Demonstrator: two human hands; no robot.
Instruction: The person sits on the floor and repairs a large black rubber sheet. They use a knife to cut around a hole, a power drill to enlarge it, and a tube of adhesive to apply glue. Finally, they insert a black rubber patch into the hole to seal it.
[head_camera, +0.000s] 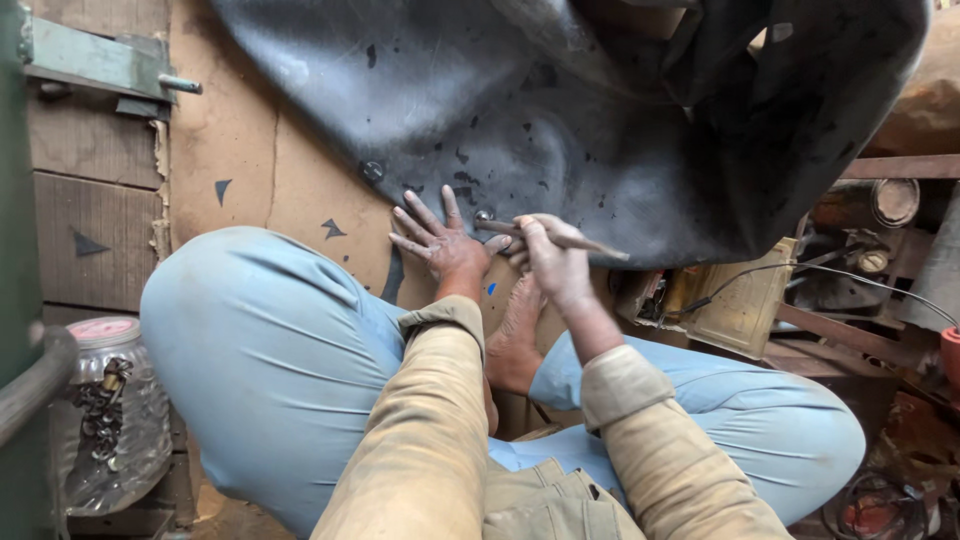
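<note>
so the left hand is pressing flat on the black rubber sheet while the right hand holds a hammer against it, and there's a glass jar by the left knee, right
Not quite: the right hand holds no hammer but a thin, rod-like tool, its tip at a small round fitting on the black rubber sheet. The head view shows this. The rest holds: the left hand lies spread flat at the sheet's edge, and a glass jar stands by the left knee.

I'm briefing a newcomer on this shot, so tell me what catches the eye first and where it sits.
The big black rubber sheet fills the top of the view, draped over brown board. At its lower edge, the left hand presses flat on it while the right hand holds a thin metal tool. A clear plastic jar stands at lower left.
</note>
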